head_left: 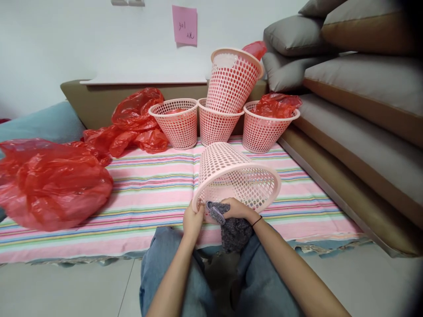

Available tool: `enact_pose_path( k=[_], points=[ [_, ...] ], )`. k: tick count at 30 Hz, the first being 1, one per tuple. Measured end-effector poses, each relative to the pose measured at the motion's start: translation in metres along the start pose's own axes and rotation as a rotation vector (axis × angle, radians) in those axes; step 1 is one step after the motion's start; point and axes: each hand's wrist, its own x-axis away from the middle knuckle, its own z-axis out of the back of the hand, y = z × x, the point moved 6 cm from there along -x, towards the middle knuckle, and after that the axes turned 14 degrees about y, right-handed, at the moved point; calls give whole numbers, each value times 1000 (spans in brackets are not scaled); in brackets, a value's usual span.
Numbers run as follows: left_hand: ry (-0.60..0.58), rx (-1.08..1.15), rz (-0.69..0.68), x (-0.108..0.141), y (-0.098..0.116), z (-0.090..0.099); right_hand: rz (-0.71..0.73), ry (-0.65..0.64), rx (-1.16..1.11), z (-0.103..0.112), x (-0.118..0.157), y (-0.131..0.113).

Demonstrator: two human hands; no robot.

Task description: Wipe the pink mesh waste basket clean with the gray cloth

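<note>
A: How was the room?
B: A pale wall [99, 39] rose behind and a tiled floor [82, 290] showed in front. Between them stood a sofa [99, 105], with cushions [370, 72] piled high on the right.

A: And the surface?
B: A striped cover [148, 193], mostly pink and slightly rumpled, lay over the seat. Crumpled red bags [53, 185] took up much of its left part.

A: Where were the baskets?
B: Three baskets [180, 127] stood upright in a row toward the back. A fourth basket [231, 83] sat tilted in the middle one, red plastic poking out of its top.

A: And the one being handled?
B: The tipped basket [221, 156] was in front of that row, its mouth turned toward the camera.

A: Which step was in hand?
B: Wiping its rim, I would judge. The right hand [238, 209] had its fingers closed on a dark grey cloth [236, 233] at the lower rim, the loose end hanging below. The left hand [193, 220] gripped the rim just beside it.

A: What did the next move call for?
B: Probably a firm left hold and light pressure from the cloth, since the basket could have rolled.

A: Anything smaller?
B: A pink note [185, 25] on the wall and, slimmest of all, a dark band [257, 221] around the right wrist.
</note>
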Motion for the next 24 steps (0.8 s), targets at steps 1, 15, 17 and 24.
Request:
enact_pose_path(
  k=[1, 15, 17, 24],
  points=[
    [1, -2, 1, 0, 0, 0, -6, 27, 2, 4, -1, 2],
    [2, 14, -20, 4, 3, -2, -92, 159, 184, -1, -20, 10],
    [2, 30, -19, 4, 3, -3, -57, 122, 150, -2, -16, 2],
    [17, 48, -1, 4, 2, -2, 11, 18, 41, 8, -3, -6]
  ],
)
